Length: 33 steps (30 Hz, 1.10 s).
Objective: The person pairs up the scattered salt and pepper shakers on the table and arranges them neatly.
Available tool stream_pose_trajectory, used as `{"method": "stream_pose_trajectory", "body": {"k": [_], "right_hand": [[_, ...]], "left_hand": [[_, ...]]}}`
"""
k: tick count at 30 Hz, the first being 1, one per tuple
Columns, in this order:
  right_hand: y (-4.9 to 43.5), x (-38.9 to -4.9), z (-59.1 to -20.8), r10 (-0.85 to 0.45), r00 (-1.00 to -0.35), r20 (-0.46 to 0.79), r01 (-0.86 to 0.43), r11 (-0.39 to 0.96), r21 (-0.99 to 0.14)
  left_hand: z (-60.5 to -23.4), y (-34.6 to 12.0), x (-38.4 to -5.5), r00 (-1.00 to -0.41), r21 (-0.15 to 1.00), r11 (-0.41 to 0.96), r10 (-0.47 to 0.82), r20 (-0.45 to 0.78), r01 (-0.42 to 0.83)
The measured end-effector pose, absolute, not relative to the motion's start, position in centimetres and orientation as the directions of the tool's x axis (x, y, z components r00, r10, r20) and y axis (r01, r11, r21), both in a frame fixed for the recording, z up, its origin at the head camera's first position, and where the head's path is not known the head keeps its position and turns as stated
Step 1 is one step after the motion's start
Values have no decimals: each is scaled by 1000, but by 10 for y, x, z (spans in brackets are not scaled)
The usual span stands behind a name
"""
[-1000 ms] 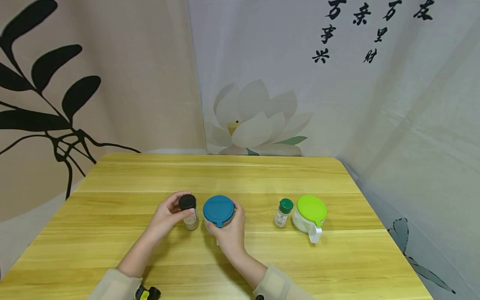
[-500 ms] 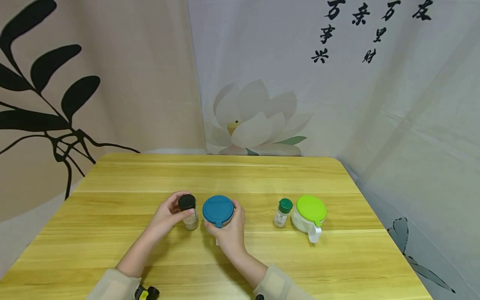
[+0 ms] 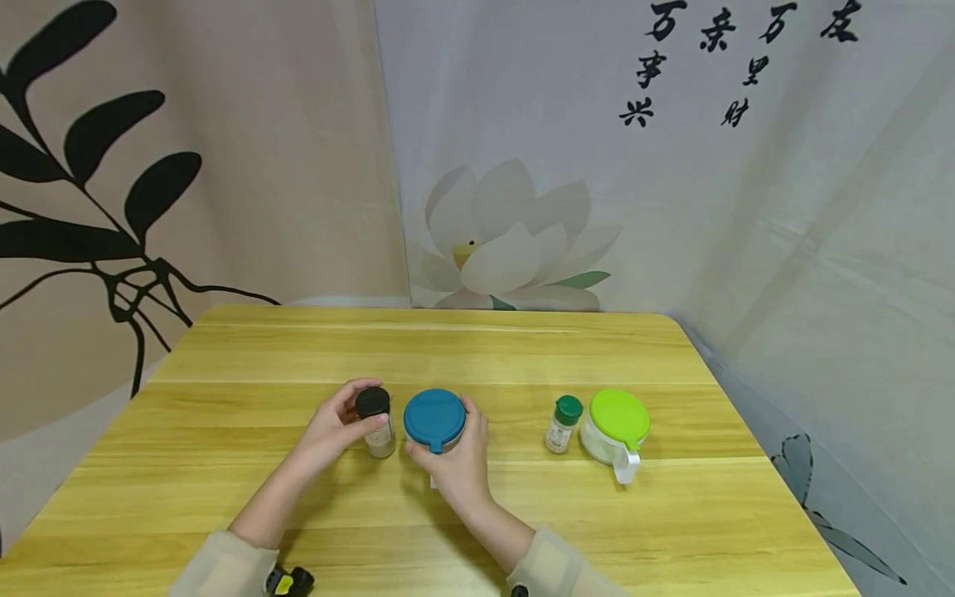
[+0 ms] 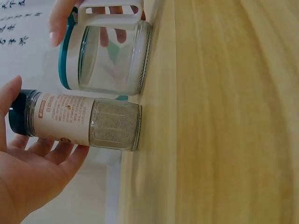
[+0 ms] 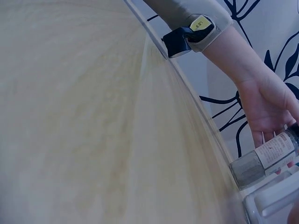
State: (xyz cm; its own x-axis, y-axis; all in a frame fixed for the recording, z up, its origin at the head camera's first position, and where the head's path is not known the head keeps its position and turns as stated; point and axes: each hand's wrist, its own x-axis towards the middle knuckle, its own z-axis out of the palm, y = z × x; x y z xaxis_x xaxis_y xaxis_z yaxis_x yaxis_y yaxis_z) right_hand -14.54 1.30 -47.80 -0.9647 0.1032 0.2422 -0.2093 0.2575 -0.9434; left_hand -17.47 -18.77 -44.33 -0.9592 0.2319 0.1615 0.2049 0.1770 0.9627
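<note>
Left of the table's middle stands a small glass spice bottle [image 3: 380, 444] with a black cap, a printed label and greyish powder inside [image 4: 114, 123]. My left hand [image 3: 337, 424] holds it from the left, thumb and fingers around its upper part. Just to its right is a clear glass jar [image 4: 112, 63] with a blue lid [image 3: 434, 417] and a white handle [image 5: 278, 193]. My right hand [image 3: 464, 471] grips this jar from the right, thumb at the front of the lid. Both containers are upright on the table, with a narrow gap between them.
Farther right on the wooden table [image 3: 477, 348] stand a small spice bottle with a green cap [image 3: 563, 427] and a glass jar with a lime-green lid [image 3: 619, 414] and white handle. A printed curtain [image 3: 522, 124] hangs behind the table's back edge.
</note>
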Motion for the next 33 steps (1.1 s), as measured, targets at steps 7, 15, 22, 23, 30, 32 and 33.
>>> {"method": "stream_pose_trajectory", "body": {"k": [7, 15, 22, 23, 30, 32, 33], "right_hand": [[14, -145, -474, 81, -973, 217, -195, 223, -955], [16, -146, -470, 60, -973, 224, -207, 214, -955], [17, -148, -468, 56, -975, 215, -196, 240, -951], [18, -148, -468, 55, -976, 212, -193, 245, -950], [21, -148, -465, 35, -981, 191, -176, 256, -951], [22, -148, -463, 30, -983, 183, -170, 255, -952], [23, -149, -463, 27, -984, 179, -167, 253, -953]], "left_hand": [[-438, -188, -175, -951, 962, 170, 260, 165, 214], [-433, -190, -176, -946, 949, 201, 266, 188, 245], [-432, -193, -177, -945, 942, 223, 266, 188, 250], [-432, -194, -177, -945, 942, 223, 266, 189, 251], [-428, -196, -177, -941, 938, 223, 274, 199, 264], [-426, -197, -177, -939, 937, 226, 277, 202, 268], [-425, -197, -177, -939, 935, 229, 280, 203, 270]]}}
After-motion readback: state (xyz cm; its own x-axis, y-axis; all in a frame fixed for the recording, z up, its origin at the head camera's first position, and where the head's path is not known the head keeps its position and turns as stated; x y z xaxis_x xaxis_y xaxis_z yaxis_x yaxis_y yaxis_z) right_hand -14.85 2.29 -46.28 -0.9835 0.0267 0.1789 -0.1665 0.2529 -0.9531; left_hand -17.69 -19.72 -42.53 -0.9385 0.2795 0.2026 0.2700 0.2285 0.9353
